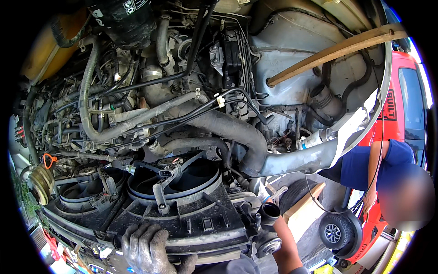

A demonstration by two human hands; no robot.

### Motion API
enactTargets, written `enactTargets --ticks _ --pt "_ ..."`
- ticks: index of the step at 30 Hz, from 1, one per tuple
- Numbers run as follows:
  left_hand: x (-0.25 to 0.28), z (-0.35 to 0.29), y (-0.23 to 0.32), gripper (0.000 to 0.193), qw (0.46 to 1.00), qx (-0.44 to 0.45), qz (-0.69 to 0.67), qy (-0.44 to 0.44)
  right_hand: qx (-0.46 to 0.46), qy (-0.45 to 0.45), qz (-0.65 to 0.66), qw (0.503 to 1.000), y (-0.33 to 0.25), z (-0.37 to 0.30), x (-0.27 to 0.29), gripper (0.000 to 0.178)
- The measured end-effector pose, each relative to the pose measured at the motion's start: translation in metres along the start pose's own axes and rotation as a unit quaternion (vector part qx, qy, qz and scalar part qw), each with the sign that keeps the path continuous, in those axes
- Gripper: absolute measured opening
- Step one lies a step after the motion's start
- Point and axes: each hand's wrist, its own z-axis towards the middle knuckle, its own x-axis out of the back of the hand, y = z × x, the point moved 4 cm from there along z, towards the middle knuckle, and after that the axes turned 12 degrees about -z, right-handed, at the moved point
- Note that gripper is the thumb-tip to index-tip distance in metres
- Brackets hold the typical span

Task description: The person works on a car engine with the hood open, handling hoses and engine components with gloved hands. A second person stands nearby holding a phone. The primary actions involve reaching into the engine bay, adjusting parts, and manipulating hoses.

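My left hand (147, 249), in a grey work glove, is closed over the near edge of a black radiator fan shroud (207, 223). Two round fan openings show in the shroud, with a fan motor (169, 163) in the right one. From the lower edge my bare right forearm (284, 235) reaches up beside the radiator's right end. My right hand is mostly hidden behind the black hose neck (270, 210), so its fingers cannot be made out. A round cap-like fitting (269, 246) sits below that neck.
Beyond the shroud lies an engine with a thick black hose (223, 128) and a grey bent hose (89, 91). A wooden prop (328, 52) leans into the bay. A person in blue (360, 164) stands at the right, near a red vehicle (397, 105). A tyre (296, 194) lies below.
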Motion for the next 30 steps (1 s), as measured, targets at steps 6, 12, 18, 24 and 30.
enactTargets --ticks 6,12,18,24,30 --pt "0.002 -0.013 0.003 0.073 1.000 0.002 0.009 0.022 0.044 -0.042 0.043 0.997 0.017 -0.024 -0.021 0.029" --pt "0.005 -0.008 0.010 0.069 1.000 -0.007 0.013 0.020 -0.027 0.121 0.242 0.962 0.046 -0.108 -0.031 0.028" --pt "-0.013 -0.019 0.016 0.062 0.998 -0.035 0.029 0.031 -0.245 0.237 0.747 0.571 0.024 -0.156 -0.011 0.034" --pt "-0.019 -0.027 0.017 0.050 0.999 0.021 0.023 0.016 -0.178 0.392 0.853 0.296 0.105 -0.157 0.005 0.025" --pt "-0.030 -0.031 0.004 0.045 0.994 -0.023 0.050 0.090 -0.204 0.497 0.689 0.486 0.152 -0.216 0.050 0.014"
